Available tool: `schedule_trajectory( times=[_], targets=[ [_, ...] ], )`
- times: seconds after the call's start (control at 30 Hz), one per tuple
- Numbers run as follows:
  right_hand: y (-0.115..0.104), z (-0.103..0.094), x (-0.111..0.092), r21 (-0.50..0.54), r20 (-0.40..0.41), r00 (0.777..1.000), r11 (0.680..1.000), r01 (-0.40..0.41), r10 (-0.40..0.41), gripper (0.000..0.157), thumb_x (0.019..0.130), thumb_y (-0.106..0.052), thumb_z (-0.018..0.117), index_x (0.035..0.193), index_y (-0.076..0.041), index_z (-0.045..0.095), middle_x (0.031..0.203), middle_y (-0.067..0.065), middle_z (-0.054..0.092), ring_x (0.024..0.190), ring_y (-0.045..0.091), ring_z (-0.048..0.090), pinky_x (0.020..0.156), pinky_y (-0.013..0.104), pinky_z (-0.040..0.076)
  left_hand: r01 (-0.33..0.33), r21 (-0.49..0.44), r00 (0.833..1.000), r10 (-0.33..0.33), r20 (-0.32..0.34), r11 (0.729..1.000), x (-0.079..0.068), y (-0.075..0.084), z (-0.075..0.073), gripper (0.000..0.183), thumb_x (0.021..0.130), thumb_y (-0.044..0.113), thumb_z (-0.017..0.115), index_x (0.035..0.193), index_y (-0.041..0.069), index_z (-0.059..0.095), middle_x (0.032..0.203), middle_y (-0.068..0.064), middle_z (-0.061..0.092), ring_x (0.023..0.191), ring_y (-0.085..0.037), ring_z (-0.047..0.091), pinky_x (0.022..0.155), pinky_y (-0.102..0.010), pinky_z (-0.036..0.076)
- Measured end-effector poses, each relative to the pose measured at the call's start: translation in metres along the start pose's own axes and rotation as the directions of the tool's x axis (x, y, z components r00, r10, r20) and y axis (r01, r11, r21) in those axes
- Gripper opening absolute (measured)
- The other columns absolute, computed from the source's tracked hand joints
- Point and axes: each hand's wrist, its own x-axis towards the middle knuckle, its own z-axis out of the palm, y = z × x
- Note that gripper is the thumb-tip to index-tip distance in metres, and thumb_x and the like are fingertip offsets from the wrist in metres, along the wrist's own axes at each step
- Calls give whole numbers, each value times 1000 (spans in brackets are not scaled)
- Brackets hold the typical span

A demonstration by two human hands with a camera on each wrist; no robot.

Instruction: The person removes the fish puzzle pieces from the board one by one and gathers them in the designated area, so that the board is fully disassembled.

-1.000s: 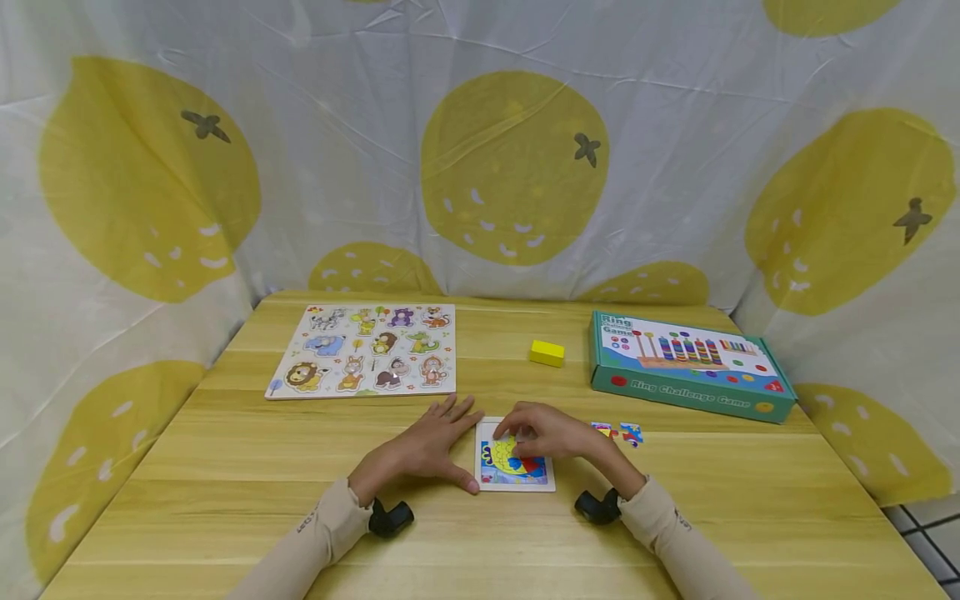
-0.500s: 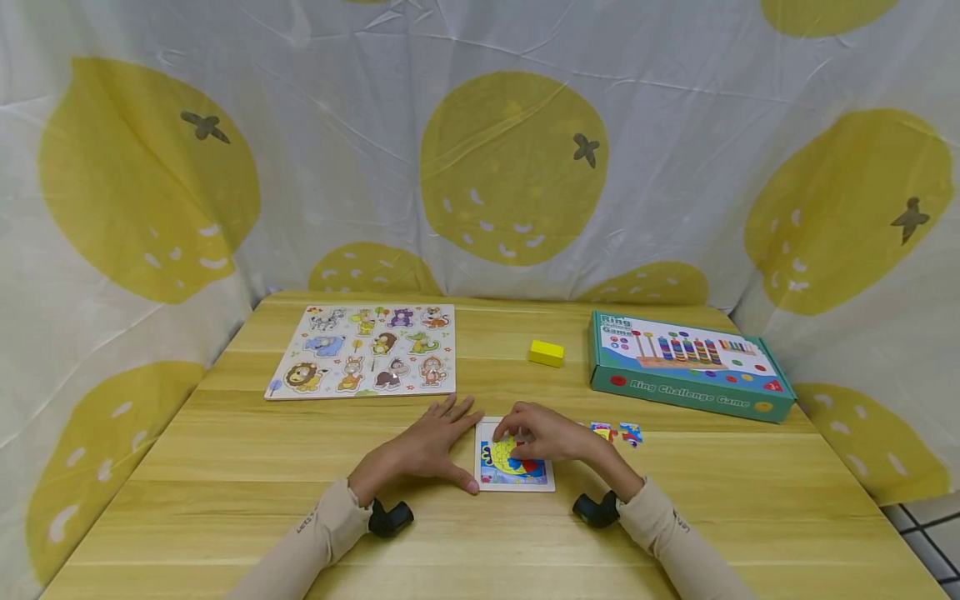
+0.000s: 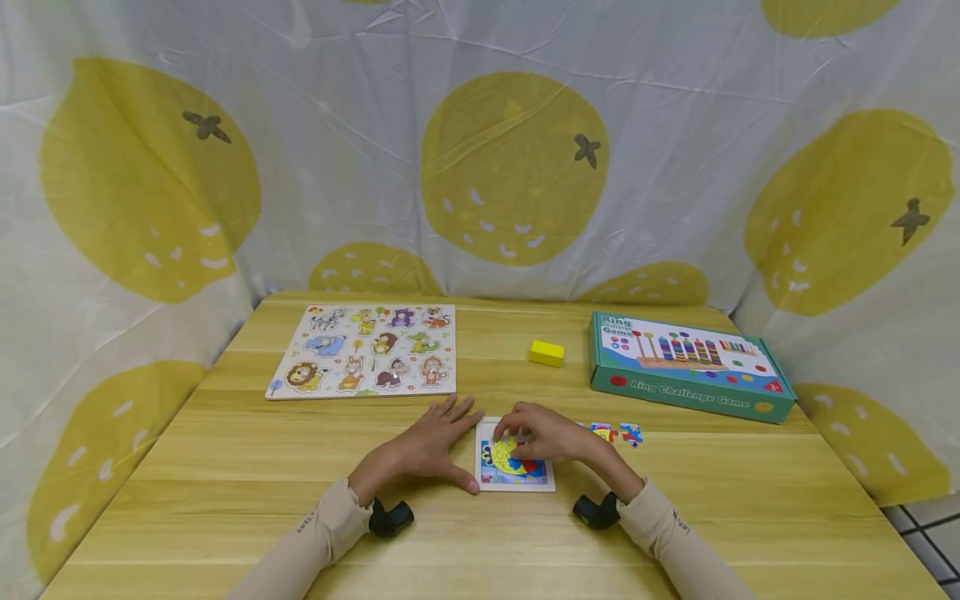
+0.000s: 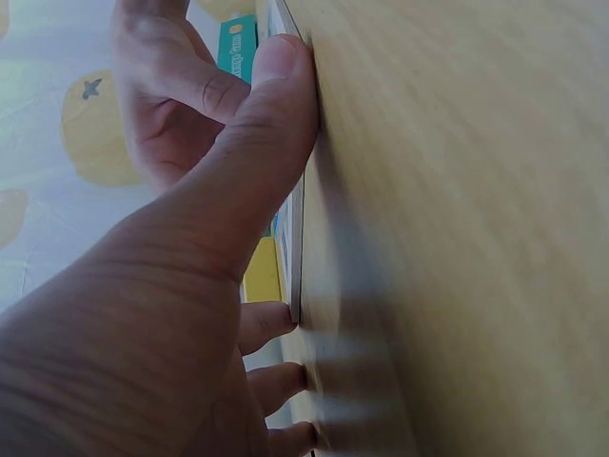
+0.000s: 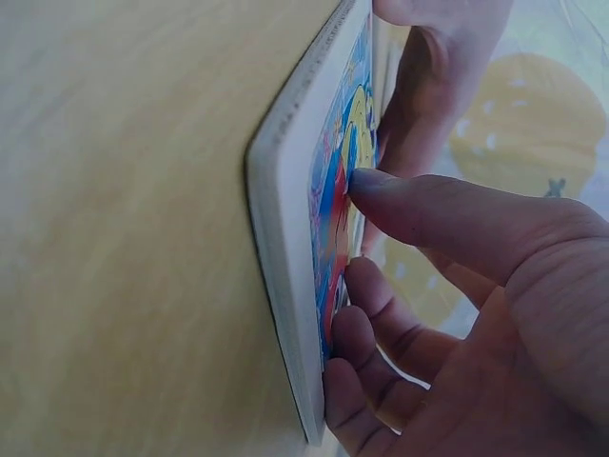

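Observation:
A small framed jigsaw puzzle [image 3: 519,477] lies flat on the table, with yellow, red and blue artwork; its upper left part shows bare white. My left hand [image 3: 429,447] is spread beside it, thumb and forefinger against its left side. In the left wrist view that thumb [image 4: 271,105] lies along the edge of the board. Over the puzzle my right hand [image 3: 547,431] bends its fingers down; in the right wrist view the thumb [image 5: 409,205] and fingertips touch its surface, apart from each other. Whether a piece is between them is hidden.
Several loose jigsaw pieces [image 3: 632,433] lie to the right, partly behind the right wrist. An animal peg puzzle board [image 3: 362,350] is at the back left. A yellow block [image 3: 547,353] and a green Ring Challenge Game box [image 3: 690,367] stand farther back, before a lemon-print curtain [image 3: 513,167].
My right wrist has shifted slightly left, uncovering a bit more of the loose pieces. The left hand and the puzzle have stayed in place.

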Motion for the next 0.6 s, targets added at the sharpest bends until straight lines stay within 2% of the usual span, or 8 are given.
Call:
schedule_trajectory(
  times=[0.4, 0.6],
  targets=[
    [0, 0, 0, 39, -13, 1000, 999, 16, -16, 22, 85, -10, 72, 106, -16, 66, 101, 1, 57, 94, 16, 54, 83, 27, 48, -2, -1, 1000, 2, -4, 1000, -1, 2, -1, 108, 69, 64, 74, 152, 11, 29, 160, -13, 15, 146, -38, 2, 118, -54, 5],
    [-1, 0, 1, 88, 0, 999, 995, 37, -37, 24, 85, -8, 71, 107, -13, 63, 98, -1, 60, 89, 16, 55, 79, 25, 49, -2, -6, 1000, 2, -8, 1000, -1, 2, -1, 108, 69, 64, 74, 151, 11, 30, 160, -13, 15, 146, -38, 3, 118, -54, 5]
  ],
)
